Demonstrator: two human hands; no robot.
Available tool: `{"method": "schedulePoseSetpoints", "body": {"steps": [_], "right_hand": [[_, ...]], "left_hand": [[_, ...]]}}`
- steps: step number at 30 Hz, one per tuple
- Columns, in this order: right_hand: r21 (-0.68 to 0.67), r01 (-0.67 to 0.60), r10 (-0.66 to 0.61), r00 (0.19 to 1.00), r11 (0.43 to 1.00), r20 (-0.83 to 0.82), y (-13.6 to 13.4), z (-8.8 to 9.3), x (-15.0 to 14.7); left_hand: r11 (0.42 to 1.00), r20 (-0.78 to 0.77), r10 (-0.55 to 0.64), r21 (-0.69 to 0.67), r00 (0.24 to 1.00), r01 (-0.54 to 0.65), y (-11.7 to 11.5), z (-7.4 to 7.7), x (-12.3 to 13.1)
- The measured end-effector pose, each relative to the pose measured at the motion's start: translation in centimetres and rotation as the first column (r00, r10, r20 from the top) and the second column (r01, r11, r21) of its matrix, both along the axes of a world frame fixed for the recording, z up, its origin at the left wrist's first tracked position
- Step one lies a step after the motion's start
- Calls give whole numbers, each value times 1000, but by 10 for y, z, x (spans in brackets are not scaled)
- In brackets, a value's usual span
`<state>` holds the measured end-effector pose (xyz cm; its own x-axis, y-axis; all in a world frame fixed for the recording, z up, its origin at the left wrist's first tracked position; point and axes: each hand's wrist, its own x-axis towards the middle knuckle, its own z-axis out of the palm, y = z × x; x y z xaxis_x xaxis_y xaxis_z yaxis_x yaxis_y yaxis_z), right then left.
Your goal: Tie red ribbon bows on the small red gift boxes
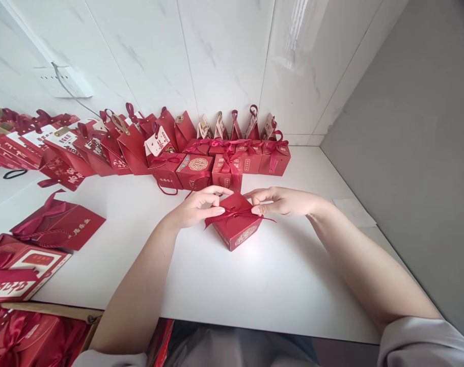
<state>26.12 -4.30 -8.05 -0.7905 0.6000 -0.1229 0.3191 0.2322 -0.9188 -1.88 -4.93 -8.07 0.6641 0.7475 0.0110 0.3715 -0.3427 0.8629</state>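
A small red gift box (232,234) with a gold round print stands on the white table, one corner toward me. Across its top runs a dark red ribbon (234,213), tied in a bow with thin ends at both sides. My left hand (197,206) is at the box's left, thumb and fingers closed on the ribbon's left loop. On the other side, my right hand (279,201) pinches the right part of the bow between thumb and fingers. The fingertips partly cover the ribbon and the box's far edges.
Several ribboned red boxes (193,171) stand behind, with tent-shaped red boxes (130,148) along the wall. More boxes (69,227) lie on the left. At lower left, a carton (52,308) holds red boxes. A grey panel (403,153) borders the table's right side.
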Motion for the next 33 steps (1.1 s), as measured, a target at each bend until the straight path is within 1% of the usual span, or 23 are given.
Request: {"method": "schedulePoseSetpoints", "body": {"steps": [5, 6, 8, 9, 10, 11, 12, 13, 14, 15, 17, 19, 21, 24, 26, 28, 31, 33], "right_hand": [[2, 34, -35, 998, 999, 57, 0, 4, 1], [-6, 44, -43, 998, 999, 54, -1, 6, 2], [-9, 56, -56, 998, 998, 34, -3, 10, 3], [-3, 57, -56, 998, 998, 23, -3, 13, 4], [5, 52, -52, 999, 999, 15, -4, 15, 5], [13, 46, -46, 999, 999, 11, -5, 16, 6], [19, 40, -40, 999, 999, 9, -5, 18, 6], [21, 37, -37, 999, 999, 8, -5, 18, 7], [22, 36, -36, 999, 999, 7, -5, 18, 7], [21, 37, -37, 999, 999, 3, -5, 18, 7], [16, 41, -40, 999, 999, -16, -3, 17, 5], [1, 29, -29, 999, 1000, -41, -2, 15, 4], [-13, 14, -14, 999, 1000, -49, -1, 15, 2], [-18, 1, -2, 999, 1000, -40, 0, 14, 2], [-24, 4, -5, 999, 1000, -40, 2, 13, 3], [-33, 12, -13, 999, 999, -45, 3, 11, 3], [-35, 27, -29, 998, 999, -54, 6, 8, 4], [-42, 28, -30, 998, 999, -50, 7, 6, 4]], "left_hand": [[999, 61, 21, -28, 998, -19, 0, -7, 2], [998, 83, 48, -42, 995, -44, 0, -7, 2], [988, 87, 144, -63, 986, -139, 0, -5, 0], [978, 52, 200, -65, 978, -196, -1, -3, -2], [967, -16, 246, -66, 969, -246, -1, -1, -5], [958, -113, 268, -71, 957, -276, -2, 2, -9], [955, -217, 256, -90, 942, -281, -2, 4, -12], [957, -309, 208, -133, 928, -259, -3, 7, -15], [956, -372, 132, -198, 919, -217, -4, 9, -18], [947, -398, 42, -276, 916, -164, -5, 12, -19], [906, -361, -119, -420, 925, -47, -8, 15, -19], [868, -301, -196, -496, 933, 22, -10, 16, -16], [866, -261, -196, -497, 945, 43, -11, 16, -12], [894, -209, -182, -443, 961, 73, -10, 14, -9], [893, -186, -218, -433, 958, 119, -8, 12, -9], [892, -190, -257, -424, 948, 157, -5, 10, -12], [911, -208, -263, -375, 942, 171, -2, 9, -15], [911, -207, -273, -370, 939, 183, 0, 9, -16]]}}
